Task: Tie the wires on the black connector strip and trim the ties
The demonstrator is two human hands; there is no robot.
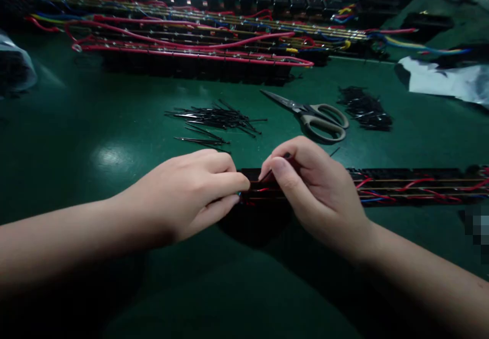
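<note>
A long black strip (405, 187) with red and blue wires and brass-coloured rails lies across the green table in front of me. My left hand (191, 188) is closed on the strip's left end, its fingers curled over it. Between the thumb and forefinger of my right hand (321, 191) is a thin black cable tie (266, 176), tilted down toward the strip. Part of the strip is hidden behind my right hand. Beyond my hands lies a loose pile of black cable ties (217, 117).
Scissors (324, 122) with grey handles lie behind my right hand, beside another heap of small black pieces (364, 107). Several wired strips (191, 48) fill the back of the table (114, 109). Plastic bags sit at the left (17, 66) and right (443, 81).
</note>
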